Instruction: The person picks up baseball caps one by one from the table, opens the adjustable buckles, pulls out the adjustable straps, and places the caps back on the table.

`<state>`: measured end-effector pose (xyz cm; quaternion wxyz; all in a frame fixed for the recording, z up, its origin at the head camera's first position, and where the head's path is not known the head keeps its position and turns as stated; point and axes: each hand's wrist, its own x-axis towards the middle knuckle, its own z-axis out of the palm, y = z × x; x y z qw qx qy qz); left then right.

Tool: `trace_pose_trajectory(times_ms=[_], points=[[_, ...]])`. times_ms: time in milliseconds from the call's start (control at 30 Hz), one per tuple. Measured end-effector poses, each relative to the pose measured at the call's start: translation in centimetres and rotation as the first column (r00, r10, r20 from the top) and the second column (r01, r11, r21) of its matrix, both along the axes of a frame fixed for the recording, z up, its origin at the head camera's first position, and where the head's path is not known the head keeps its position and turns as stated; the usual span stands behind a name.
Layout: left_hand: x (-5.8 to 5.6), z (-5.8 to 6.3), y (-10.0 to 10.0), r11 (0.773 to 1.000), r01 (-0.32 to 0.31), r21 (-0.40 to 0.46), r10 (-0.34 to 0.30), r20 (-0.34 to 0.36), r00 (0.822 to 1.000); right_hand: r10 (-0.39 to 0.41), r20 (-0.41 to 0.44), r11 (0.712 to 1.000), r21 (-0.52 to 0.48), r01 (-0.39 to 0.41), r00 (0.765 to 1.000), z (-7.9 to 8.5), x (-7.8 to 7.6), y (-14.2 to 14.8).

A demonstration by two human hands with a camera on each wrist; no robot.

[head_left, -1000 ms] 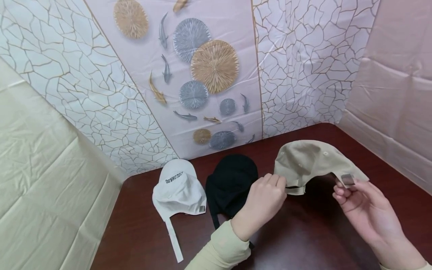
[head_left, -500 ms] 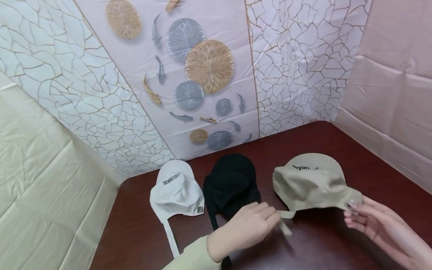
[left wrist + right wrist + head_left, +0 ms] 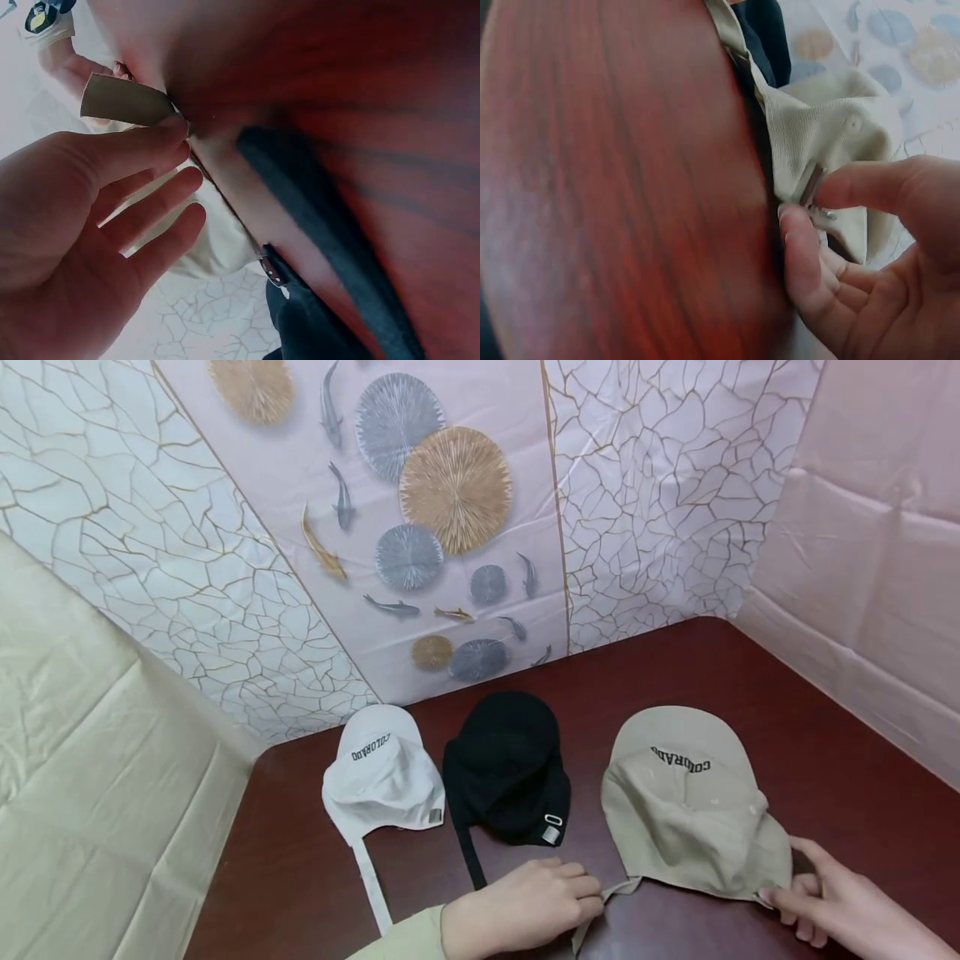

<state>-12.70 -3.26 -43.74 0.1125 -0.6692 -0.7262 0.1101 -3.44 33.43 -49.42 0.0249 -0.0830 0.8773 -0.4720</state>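
A beige baseball cap (image 3: 686, 810) with COLORADO lettering lies at the right of the table, brim toward the wall. My right hand (image 3: 840, 893) pinches its back right corner; in the right wrist view, thumb and fingers grip the edge by a metal buckle (image 3: 812, 185). On the other side my left hand (image 3: 525, 906) pinches the cap's loose strap (image 3: 127, 101) between thumb and index finger, the other fingers spread. Left of it lie a black cap (image 3: 510, 768) with a metal buckle and a white cap (image 3: 386, 777), also lettered COLORADO, each with its strap trailing toward me.
The dark red wooden table (image 3: 637, 668) is backed by a patterned cloth wall (image 3: 465, 593). Plain fabric panels stand at the left (image 3: 67, 760) and right. The black cap's strap (image 3: 322, 225) runs close to my left hand.
The beige cap has come down from a raised, tipped pose to lie on the table, brim away from me. Both hands have lowered toward me, the left drawing the strap outward.
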Motion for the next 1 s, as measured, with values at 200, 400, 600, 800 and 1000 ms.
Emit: trace_pose_trajectory(times_ms=[200, 400, 600, 800, 1000], points=[[-0.1, 0.1, 0.4, 1.0, 0.004, -0.012, -0.004, 0.0, 1.0, -0.064, 0.011, 0.988, 0.138, 0.062, 0.998, 1.0, -0.2, -0.8], [-0.6, 0.9, 0.3, 0.999, 0.011, 0.03, -0.01, -0.044, 0.999, -0.105, -0.017, 0.956, 0.274, 0.106, 0.994, 1.9, -0.3, -0.6], [-2.3, 3.6, 0.8, 0.967, -0.054, 0.25, 0.071, -0.06, 0.996, -0.197, -0.363, 0.87, 0.364, 0.333, 0.911, 5.3, -0.9, 0.3], [-3.6, 6.0, 2.4, 0.931, -0.166, 0.326, 0.172, 0.011, 0.985, -0.176, -0.449, 0.867, 0.351, 0.354, 0.876, 8.7, -1.5, -0.3], [-4.2, 5.4, 6.3, 0.946, -0.285, 0.153, 0.266, 0.133, 0.955, -0.096, -0.456, 0.865, 0.402, 0.301, 0.885, 9.3, -2.4, -2.0]])
